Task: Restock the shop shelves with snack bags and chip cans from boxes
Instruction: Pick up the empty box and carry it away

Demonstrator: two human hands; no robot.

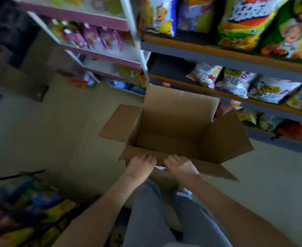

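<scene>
Shelves of snack bags rising just right of the open cardboard box on the floor; seemingly empty, long axis left-right. Gripping its near flap, side by side: left hand, right hand, equally close.

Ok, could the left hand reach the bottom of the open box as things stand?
Probably yes: the box stands with flaps spread, nothing shows inside, and the left hand grips its near flap.

One cardboard box, two hands
</scene>
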